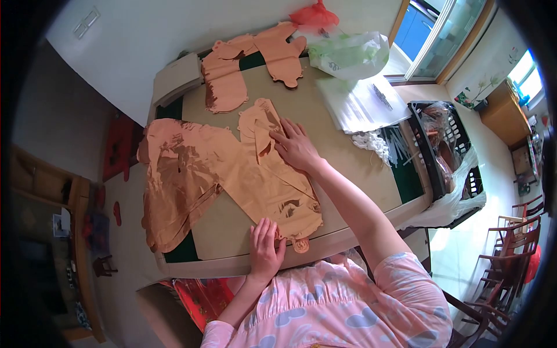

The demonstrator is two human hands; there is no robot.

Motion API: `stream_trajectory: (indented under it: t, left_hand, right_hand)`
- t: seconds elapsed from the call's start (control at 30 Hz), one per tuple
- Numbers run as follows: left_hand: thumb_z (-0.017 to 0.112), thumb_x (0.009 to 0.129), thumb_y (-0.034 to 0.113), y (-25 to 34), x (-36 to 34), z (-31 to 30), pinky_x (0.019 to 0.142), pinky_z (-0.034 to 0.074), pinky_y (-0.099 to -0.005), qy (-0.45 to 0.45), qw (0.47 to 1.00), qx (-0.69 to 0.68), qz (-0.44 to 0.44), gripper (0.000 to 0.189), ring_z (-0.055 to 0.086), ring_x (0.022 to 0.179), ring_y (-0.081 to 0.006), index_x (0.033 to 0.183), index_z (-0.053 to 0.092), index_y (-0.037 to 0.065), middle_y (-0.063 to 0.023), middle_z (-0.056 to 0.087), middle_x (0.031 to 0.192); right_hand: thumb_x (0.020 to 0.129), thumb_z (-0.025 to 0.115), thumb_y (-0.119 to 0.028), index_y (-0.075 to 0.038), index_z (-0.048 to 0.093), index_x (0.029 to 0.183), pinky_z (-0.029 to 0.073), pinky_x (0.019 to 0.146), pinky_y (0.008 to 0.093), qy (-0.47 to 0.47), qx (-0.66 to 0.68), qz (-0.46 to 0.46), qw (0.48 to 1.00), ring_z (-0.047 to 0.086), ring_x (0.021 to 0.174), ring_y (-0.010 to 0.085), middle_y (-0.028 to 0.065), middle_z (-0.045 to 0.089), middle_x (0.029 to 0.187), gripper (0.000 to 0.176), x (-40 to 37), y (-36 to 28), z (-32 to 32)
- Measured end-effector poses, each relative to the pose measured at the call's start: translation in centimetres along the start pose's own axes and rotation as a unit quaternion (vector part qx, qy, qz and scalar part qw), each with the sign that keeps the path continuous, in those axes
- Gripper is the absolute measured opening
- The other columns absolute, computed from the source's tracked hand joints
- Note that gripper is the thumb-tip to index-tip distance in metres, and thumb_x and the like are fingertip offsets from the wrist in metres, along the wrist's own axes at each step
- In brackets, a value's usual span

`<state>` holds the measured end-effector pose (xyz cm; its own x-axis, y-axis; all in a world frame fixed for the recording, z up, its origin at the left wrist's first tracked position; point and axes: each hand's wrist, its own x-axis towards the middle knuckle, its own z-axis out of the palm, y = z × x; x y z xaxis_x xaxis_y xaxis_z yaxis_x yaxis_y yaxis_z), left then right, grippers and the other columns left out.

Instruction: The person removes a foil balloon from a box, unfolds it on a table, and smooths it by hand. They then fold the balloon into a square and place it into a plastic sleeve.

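A flat, uninflated rose-gold foil balloon [255, 185] lies spread across the table, creased and shiny, its left part wrinkled and hanging over the table's left edge. My right hand [296, 146] rests on its upper right part, fingers stretched out beside a folded-over flap. At the near edge, my left hand [265, 246] lies with its fingers extended on the foil's border. Just right of it, a small round tab [300, 246] sticks out from the balloon. Neither hand appears to grip anything.
More flat rose-gold foil balloons [226, 81] lie at the back beside a grey-beige stack [177, 78]. Clear plastic sleeves [362, 104], white string [371, 145] and thin sticks [396, 145] are on the right. A black crate [444, 151] with wrapped items stands at the table's right edge.
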<state>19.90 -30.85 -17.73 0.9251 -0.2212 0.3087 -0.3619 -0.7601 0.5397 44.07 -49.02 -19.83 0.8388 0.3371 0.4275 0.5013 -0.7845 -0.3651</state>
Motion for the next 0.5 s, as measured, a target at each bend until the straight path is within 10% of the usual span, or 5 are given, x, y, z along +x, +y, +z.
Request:
stream_trajectory:
  t: [0.5]
  left_hand:
    - [0.053,0.09,0.004,-0.38,-0.28,0.4,0.103,0.041,-0.0416,-0.003,0.999,-0.012,-0.039,0.037,0.043,0.127,-0.0413,0.126,0.051,-0.005,-0.0254,0.039,0.14]
  right_hand:
    - [0.092,0.05,-0.027,-0.014,0.057,0.126,0.027,0.11,0.0503,-0.006,0.007,0.006,1.0,0.034,0.134,0.0361,0.0219,0.037,0.144,0.037,-0.05,-0.12,-0.24]
